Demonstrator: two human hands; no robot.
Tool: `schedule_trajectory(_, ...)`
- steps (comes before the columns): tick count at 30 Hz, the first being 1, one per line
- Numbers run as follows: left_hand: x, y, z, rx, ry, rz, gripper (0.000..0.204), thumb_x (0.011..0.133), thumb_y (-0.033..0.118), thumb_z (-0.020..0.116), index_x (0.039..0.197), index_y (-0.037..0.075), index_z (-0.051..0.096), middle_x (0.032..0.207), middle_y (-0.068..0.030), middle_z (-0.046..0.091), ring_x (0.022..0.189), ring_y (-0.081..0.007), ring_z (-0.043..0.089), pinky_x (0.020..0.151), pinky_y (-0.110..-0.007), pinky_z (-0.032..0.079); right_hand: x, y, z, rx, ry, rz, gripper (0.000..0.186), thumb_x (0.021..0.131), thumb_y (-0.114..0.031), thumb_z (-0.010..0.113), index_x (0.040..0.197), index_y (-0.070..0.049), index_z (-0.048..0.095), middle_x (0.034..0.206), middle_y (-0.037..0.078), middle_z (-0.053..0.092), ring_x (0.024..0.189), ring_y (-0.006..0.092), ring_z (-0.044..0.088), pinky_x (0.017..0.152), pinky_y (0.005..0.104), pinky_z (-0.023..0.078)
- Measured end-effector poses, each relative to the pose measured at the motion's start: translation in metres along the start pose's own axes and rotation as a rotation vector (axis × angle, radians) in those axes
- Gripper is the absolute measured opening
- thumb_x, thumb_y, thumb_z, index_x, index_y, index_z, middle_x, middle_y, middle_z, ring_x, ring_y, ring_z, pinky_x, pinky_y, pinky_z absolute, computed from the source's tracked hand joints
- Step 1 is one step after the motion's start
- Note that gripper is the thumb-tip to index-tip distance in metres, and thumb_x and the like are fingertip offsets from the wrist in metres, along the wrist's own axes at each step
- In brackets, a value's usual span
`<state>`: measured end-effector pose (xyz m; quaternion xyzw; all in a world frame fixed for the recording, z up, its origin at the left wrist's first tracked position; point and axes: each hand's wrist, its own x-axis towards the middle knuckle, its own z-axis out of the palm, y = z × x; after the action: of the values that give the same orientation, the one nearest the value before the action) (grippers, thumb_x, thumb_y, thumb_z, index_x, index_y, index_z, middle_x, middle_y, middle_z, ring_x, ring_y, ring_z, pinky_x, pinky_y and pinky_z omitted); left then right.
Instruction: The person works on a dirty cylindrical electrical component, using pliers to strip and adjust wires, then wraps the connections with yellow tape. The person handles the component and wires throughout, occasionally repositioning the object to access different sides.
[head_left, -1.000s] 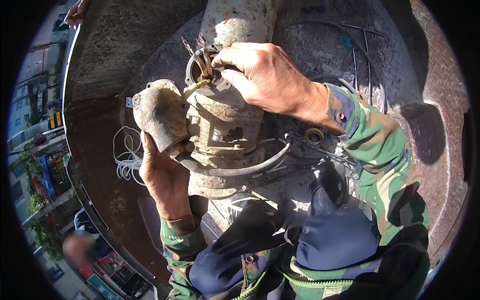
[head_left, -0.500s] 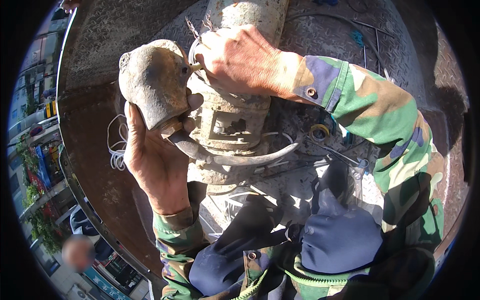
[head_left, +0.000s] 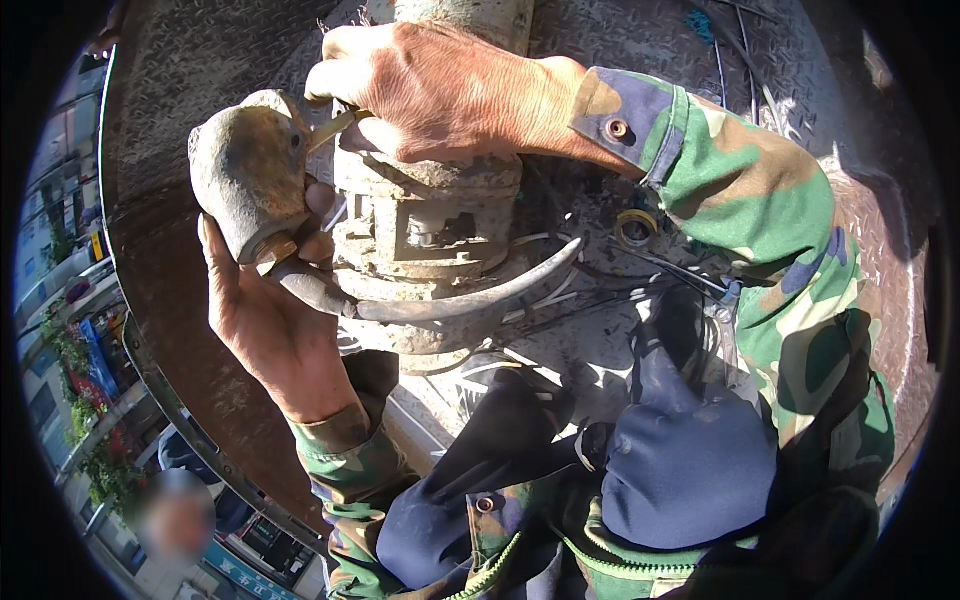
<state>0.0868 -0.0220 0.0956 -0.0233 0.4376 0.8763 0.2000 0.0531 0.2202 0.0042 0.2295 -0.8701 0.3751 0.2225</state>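
A worn, grey-brown metal cable housing (head_left: 245,175) rests in my left hand (head_left: 275,340), its fingers and thumb wrapped round the lower part. From its brass-coloured neck (head_left: 272,248) a thick grey cable (head_left: 450,306) curves to the right and ends in the air. My right hand (head_left: 430,95) is closed, gripping a pale yellowish wire (head_left: 330,130) that leads from the hole in the housing's side. Just behind and under my right hand stands a dirty cylindrical pump (head_left: 450,265) with a rectangular window in its side. The right fingertips are partly hidden.
The pump stands on a metal tread-plate floor (head_left: 640,45). A yellow tape roll (head_left: 635,230), thin rods (head_left: 670,270) and loose wires lie right of it. A rusty curved wall (head_left: 170,330) rises at the left; beyond it a blurred person (head_left: 175,515) is outside.
Both hands have shifted left, carrying the housing and its cable along. More of the pale wire shows between the housing and my right hand.
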Motion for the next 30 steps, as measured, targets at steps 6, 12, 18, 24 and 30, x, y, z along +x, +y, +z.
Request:
schedule_trajectory(6, 0.001, 0.008, -0.011, 0.023, -0.068, -0.030, 0.048, 0.120, 0.031, 0.043, 0.161, 0.008, 0.054, 0.148, -0.0281, 0.064, 0.116, -0.0360, 0.071, 0.084, -0.046, 0.060, 0.006, 0.011, 0.012, 0.214, 0.027, -0.107, 0.020, 0.093, -0.012, 0.081, 0.105, 0.004, 0.077, 0.108, 0.018, 0.069, 0.099, 0.0362, 0.076, 0.085, 0.0424, 0.062)
schedule_trajectory(12, 0.005, 0.005, 0.009, 0.056, 0.030, 0.057, 0.051, 0.120, 0.031, 0.044, 0.160, 0.001, 0.052, 0.141, -0.0357, 0.064, 0.109, -0.0392, 0.070, 0.084, -0.046, 0.062, 0.003, 0.008, 0.022, 0.292, -0.034, -0.065, 0.025, 0.096, -0.014, 0.081, 0.119, -0.004, 0.084, 0.115, 0.016, 0.073, 0.101, 0.0361, 0.077, 0.089, 0.0419, 0.062)
schedule_trajectory(18, 0.000, 0.006, -0.015, -0.018, -0.132, 0.010, 0.051, 0.120, 0.032, 0.042, 0.164, 0.010, 0.049, 0.150, -0.0299, 0.062, 0.126, -0.0429, 0.067, 0.090, -0.052, 0.061, 0.009, 0.027, 0.009, 0.424, -0.067, -0.142, 0.022, 0.097, -0.012, 0.081, 0.117, -0.002, 0.083, 0.106, 0.015, 0.078, 0.099, 0.0328, 0.078, 0.089, 0.0422, 0.062)
schedule_trajectory(24, -0.014, -0.012, -0.013, 0.022, -0.025, 0.005, 0.064, 0.119, 0.045, 0.048, 0.165, 0.002, 0.042, 0.154, -0.0330, 0.055, 0.122, -0.0429, 0.065, 0.079, -0.044, 0.056, -0.007, 0.020, 0.014, 0.180, 0.114, -0.065, 0.017, 0.097, -0.015, 0.079, 0.108, -0.001, 0.081, 0.105, 0.018, 0.076, 0.094, 0.0347, 0.079, 0.085, 0.0434, 0.063)
schedule_trajectory(30, -0.050, -0.042, -0.041, 0.071, 0.112, 0.025, 0.082, 0.112, 0.049, 0.063, 0.170, 0.002, 0.030, 0.160, -0.0304, 0.048, 0.127, -0.0422, 0.061, 0.085, -0.044, 0.054, -0.033, -0.041, -0.031, 0.353, 0.086, 0.424, 0.025, 0.104, -0.022, 0.075, 0.098, 0.002, 0.077, 0.079, 0.015, 0.074, 0.073, 0.0224, 0.071, 0.069, 0.0387, 0.056)
